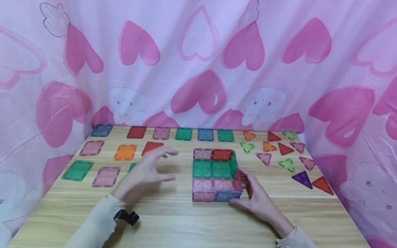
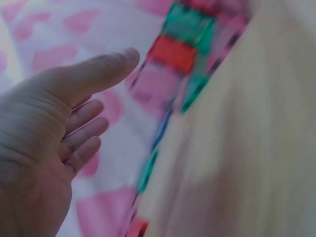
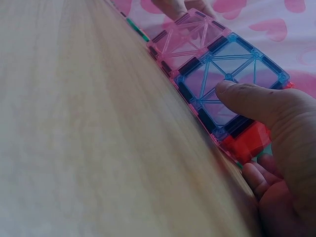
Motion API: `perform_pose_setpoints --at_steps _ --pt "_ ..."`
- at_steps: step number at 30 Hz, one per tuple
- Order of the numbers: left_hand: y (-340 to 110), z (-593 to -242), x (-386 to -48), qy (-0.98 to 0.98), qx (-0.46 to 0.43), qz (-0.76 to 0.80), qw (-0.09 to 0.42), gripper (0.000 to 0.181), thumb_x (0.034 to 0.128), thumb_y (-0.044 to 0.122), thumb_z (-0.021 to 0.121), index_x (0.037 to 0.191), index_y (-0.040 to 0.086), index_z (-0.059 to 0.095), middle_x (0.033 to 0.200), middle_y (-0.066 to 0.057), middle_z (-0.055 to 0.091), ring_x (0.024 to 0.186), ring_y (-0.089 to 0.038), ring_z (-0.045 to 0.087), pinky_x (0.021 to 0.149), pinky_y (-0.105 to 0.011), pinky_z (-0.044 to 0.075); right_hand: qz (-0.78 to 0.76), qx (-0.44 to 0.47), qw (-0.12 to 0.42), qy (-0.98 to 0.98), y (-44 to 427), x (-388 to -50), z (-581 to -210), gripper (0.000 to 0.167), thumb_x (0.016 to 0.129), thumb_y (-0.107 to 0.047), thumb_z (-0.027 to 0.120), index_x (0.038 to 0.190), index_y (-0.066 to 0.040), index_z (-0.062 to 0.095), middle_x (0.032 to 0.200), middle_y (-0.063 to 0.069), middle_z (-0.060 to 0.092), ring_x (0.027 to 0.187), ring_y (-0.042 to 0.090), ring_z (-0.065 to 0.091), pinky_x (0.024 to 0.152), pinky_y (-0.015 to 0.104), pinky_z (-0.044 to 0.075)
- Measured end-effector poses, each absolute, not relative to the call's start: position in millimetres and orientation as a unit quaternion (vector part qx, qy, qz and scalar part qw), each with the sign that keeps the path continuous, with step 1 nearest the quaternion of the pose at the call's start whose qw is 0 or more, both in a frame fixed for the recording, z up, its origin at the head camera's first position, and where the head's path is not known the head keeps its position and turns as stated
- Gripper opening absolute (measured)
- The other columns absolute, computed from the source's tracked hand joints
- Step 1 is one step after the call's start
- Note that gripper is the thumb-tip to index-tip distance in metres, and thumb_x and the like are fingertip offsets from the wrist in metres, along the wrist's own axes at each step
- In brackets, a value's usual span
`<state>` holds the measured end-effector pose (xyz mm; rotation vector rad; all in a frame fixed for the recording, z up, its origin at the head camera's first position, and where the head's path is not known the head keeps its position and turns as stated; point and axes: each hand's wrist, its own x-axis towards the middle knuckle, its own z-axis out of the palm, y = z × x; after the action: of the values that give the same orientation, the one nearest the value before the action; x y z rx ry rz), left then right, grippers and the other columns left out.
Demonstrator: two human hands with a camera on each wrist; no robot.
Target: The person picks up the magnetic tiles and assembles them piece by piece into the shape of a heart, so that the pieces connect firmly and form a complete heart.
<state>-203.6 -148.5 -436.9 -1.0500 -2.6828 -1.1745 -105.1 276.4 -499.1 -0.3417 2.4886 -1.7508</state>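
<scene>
A low box of see-through magnetic tiles (image 1: 213,169) lies in mid-table, with green and pink squares for its floor. Pink and red tiles form its back wall, green and red its right wall. Along the front stand a pink tile (image 3: 190,37) and a blue tile (image 3: 242,61). My right hand (image 1: 258,196) grips the box's front right corner, thumb against the blue tile and fingers by the red side tile. To the left of the box, my left hand (image 1: 149,168) is held above the table, fingers apart and holding nothing. The left wrist view is blurred.
Loose square tiles, among them an orange one (image 1: 125,152) and a green one (image 1: 77,170), lie left and along the back. Several triangle tiles, including a purple one (image 1: 302,179), are spread at the right. A pink heart-print curtain (image 1: 198,44) surrounds the wooden table (image 1: 198,227).
</scene>
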Motion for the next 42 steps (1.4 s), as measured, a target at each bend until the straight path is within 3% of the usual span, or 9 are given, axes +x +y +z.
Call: perform_pose_setpoints --at_steps 5,10,17,21,26,33,36,42 --pt "-184 -439 -228 -0.884 -0.270 -0.376 0.060 0.089 0.0821 0.022 0.102 0.159 0.016 0.059 0.160 -0.009 0.061 0.147 -0.038 0.056 0.114 -0.071 0.050 -0.566 -0.112 0.040 0.816 277 -107 -500 0.111 0.081 -0.029 0.103 0.170 -0.026 0.036 0.165 0.005 0.049 0.151 0.030 0.050 0.115 0.011 0.043" --pt "-204 -452 -252 -0.900 -0.219 -0.376 0.025 0.088 0.0877 0.024 0.099 0.163 0.014 0.054 0.166 -0.014 0.054 0.151 -0.041 0.049 0.118 -0.073 0.045 -0.562 -0.108 0.039 0.819 277 -108 -501 0.110 0.081 -0.029 0.103 0.170 -0.027 0.037 0.162 0.006 0.052 0.148 0.030 0.052 0.115 0.011 0.043" --pt "-213 -464 -272 -0.929 -0.190 -0.314 -0.044 0.098 0.0885 0.034 0.097 0.169 0.014 0.047 0.174 -0.020 0.042 0.152 -0.046 0.044 0.121 -0.074 0.041 -0.572 -0.111 0.048 0.812 277 -108 -502 0.109 0.082 -0.028 0.102 0.169 -0.029 0.037 0.164 0.005 0.050 0.149 0.030 0.050 0.115 0.013 0.044" --pt "-215 -467 -276 -0.938 -0.191 -0.282 -0.060 0.092 0.0906 0.032 0.096 0.168 0.013 0.050 0.176 -0.022 0.039 0.157 -0.048 0.039 0.125 -0.074 0.035 -0.566 -0.107 0.046 0.816 277 -108 -502 0.108 0.082 -0.030 0.102 0.169 -0.031 0.037 0.166 0.004 0.047 0.151 0.031 0.049 0.115 0.012 0.042" --pt "-210 -470 -280 -0.942 -0.198 -0.271 -0.028 0.085 0.0887 0.027 0.098 0.162 0.012 0.058 0.168 -0.023 0.051 0.151 -0.048 0.047 0.124 -0.071 0.039 -0.564 -0.105 0.042 0.818 276 -107 -500 0.109 0.083 -0.029 0.102 0.169 -0.028 0.036 0.168 0.006 0.043 0.152 0.033 0.049 0.115 0.012 0.042" --pt "-199 -460 -269 -0.922 -0.215 -0.320 0.041 0.087 0.0844 0.046 0.099 0.158 0.016 0.063 0.147 -0.015 0.066 0.128 -0.036 0.062 0.102 -0.062 0.061 -0.564 -0.106 0.044 0.818 274 -107 -500 0.109 0.082 -0.030 0.102 0.170 -0.028 0.036 0.167 0.006 0.043 0.151 0.032 0.049 0.116 0.013 0.043" --pt "-185 -453 -259 -0.883 -0.248 -0.399 0.029 0.082 0.0859 0.038 0.099 0.156 0.015 0.064 0.144 -0.012 0.067 0.124 -0.033 0.067 0.103 -0.058 0.062 -0.560 -0.106 0.045 0.821 274 -106 -500 0.109 0.083 -0.032 0.102 0.169 -0.028 0.037 0.167 0.005 0.044 0.151 0.032 0.050 0.115 0.013 0.043" --pt "-146 -455 -246 -0.812 -0.287 -0.505 -0.062 0.078 0.0856 0.021 0.100 0.152 0.006 0.062 0.145 -0.018 0.068 0.130 -0.033 0.071 0.110 -0.049 0.060 -0.556 -0.100 0.042 0.824 275 -106 -499 0.109 0.083 -0.034 0.102 0.170 -0.026 0.036 0.167 0.006 0.044 0.151 0.032 0.050 0.115 0.011 0.043"
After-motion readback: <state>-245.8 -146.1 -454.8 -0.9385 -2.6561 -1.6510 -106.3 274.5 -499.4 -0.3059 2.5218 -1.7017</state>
